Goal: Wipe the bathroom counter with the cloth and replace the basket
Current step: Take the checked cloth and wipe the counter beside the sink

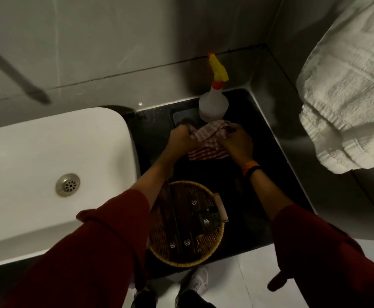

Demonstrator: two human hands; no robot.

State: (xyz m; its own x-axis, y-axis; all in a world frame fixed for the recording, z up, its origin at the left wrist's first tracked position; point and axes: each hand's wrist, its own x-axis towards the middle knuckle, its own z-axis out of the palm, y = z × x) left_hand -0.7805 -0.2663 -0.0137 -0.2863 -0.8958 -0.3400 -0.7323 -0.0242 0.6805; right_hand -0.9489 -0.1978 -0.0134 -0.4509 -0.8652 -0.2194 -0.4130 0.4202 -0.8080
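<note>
A red-and-white striped cloth (pixel 206 143) hangs bunched just above the black counter (pixel 266 174), between my two hands. My left hand (pixel 180 141) grips its left end and my right hand (pixel 237 143) grips its right end. The round woven basket (pixel 159 250) stands on the counter's near edge, under my forearms, holding several dark packets and small bottles. Its left side is hidden by my left sleeve.
A white spray bottle (pixel 212 105) with a yellow-and-orange trigger stands just behind the cloth, on a dark mat (pixel 182 115). A white basin (pixel 48 163) with a metal drain fills the left. A white towel (pixel 346 96) hangs at the right. Grey walls close the corner.
</note>
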